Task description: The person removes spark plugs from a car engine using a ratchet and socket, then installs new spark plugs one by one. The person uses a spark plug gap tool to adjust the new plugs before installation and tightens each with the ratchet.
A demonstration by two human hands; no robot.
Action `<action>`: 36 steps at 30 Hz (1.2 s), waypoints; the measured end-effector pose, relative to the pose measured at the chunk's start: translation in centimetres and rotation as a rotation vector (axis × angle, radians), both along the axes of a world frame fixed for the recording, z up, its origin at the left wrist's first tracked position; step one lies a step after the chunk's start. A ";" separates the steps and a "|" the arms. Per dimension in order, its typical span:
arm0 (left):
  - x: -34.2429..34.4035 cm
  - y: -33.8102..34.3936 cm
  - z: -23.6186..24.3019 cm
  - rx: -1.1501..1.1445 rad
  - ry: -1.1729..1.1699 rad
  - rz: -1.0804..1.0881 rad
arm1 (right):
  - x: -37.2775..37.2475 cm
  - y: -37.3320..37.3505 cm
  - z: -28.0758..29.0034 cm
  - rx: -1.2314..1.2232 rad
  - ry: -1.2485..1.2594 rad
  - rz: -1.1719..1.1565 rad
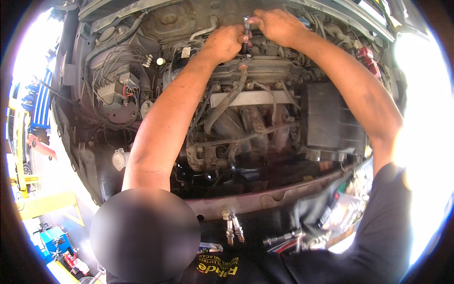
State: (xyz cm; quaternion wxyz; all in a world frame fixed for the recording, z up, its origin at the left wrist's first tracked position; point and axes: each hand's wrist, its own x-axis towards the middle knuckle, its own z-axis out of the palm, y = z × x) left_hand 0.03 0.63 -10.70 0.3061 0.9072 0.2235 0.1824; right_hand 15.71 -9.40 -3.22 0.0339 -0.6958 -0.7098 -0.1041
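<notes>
Both arms reach across an open engine bay to the far side of the engine [255, 71]. My left hand [227, 43] is closed around the shaft of an upright, dark socket tool [246, 46] standing at the engine's top cover. My right hand [276, 26] is beside its shiny top end, fingers curled and pressed against it. Whether a handle lies inside the right hand is hidden. The lower end of the tool goes down behind the cover's edge, out of sight. Two spark plugs [230, 232] lie side by side near the front, close to my body.
A black box [333, 118] sits right of the engine. Left of it are a metal block with thin lines [111, 92] and a white cap [120, 160]. The painted front crossmember [255, 196] runs before me. A ratchet [283, 238] lies at front right, near a clear plastic bag [343, 210].
</notes>
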 end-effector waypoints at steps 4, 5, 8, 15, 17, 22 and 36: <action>-0.2 -0.4 0.5 -0.016 0.015 0.015 | -0.9 -0.2 0.4 -0.042 0.050 -0.113; -0.2 -0.4 0.6 -0.023 0.011 0.014 | -1.0 -0.2 0.6 -0.051 0.043 -0.120; 0.0 -0.3 0.3 -0.036 -0.002 0.003 | -1.2 -0.3 0.6 -0.055 0.057 -0.153; 0.3 -0.2 -0.3 -0.030 -0.012 0.019 | 1.1 -0.1 0.1 -0.101 0.117 -0.009; 0.8 -0.7 1.2 -0.026 0.004 0.021 | 2.7 -0.5 -0.1 -0.119 0.035 0.003; 1.2 -1.0 1.7 -0.041 -0.052 0.102 | 3.7 0.4 0.4 -0.169 0.043 0.042; 2.4 -2.0 3.6 -0.522 -0.550 0.101 | 1.1 -1.3 6.9 0.082 0.171 0.026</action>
